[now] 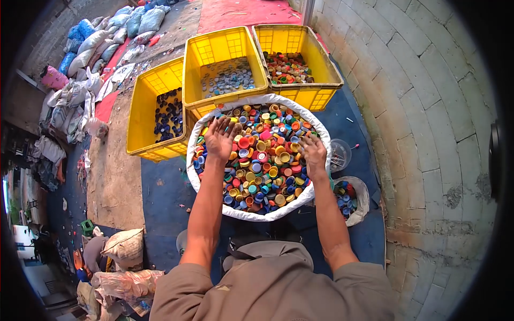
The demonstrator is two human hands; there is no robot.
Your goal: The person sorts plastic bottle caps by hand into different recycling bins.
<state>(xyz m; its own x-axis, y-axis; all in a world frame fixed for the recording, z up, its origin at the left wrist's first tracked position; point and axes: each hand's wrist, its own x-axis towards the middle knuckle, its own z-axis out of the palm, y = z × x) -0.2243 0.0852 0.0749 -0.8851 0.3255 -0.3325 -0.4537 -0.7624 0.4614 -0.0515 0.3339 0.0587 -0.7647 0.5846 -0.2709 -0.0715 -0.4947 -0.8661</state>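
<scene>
A large round sack with a rolled white rim (251, 216) stands in front of me, heaped with bottle caps (262, 160) in many colours. Over the left part of the heap is my left hand (219, 140), palm partly showing and fingers apart, with nothing visible in it. At the right side, my right hand (314, 152) reaches in over the rim, its fingers loosely bent and spread at the caps. No cap can be made out in its grasp.
Beyond the sack are a yellow crate (140, 115) with dark caps, another yellow crate (225, 96) with pale caps, and a third yellow crate (326, 80) with red, orange and green caps. A clear tub (341, 155) and a small white sack (360, 214) stand right, near a block wall (428, 134).
</scene>
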